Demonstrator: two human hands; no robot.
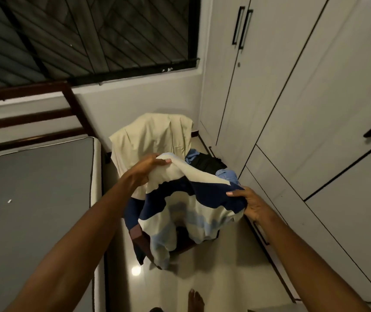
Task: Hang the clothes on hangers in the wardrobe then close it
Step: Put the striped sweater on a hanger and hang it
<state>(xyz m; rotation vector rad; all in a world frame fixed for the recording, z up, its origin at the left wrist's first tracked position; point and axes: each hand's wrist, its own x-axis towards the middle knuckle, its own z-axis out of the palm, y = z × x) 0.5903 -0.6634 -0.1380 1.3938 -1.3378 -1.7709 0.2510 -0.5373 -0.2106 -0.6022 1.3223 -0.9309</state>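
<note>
Far to the left of my left hand lies the bed (pixel 33 199), its grey mattress bare on the side I see. My left hand (pixel 145 170) pinches the cream edge of the striped garment (pixel 193 203), thumb on top, fingers curled beneath the cloth. The garment, banded in cream, navy and pale blue, hangs between my hands and sags over the chair (pixel 141 240) directly below them. Behind my left hand a cream shirt (pixel 150 136) is draped over the chair back; beyond the garment, between my hands, more clothes (pixel 213 167) sit heaped on the seat, blue and black. My right hand (pixel 251 202) grips the navy band, fingers closed round a bunched fold.

Right of my right hand stands the wardrobe (pixel 292 109), doors closed. No hanger is in view.

Assessment: the step in hand is lifting and spreading this garment. To do it well, I should find the shoulders or collar, lift clear of the heap so nothing drags along, and shake the cloth flat before hanging.
</note>
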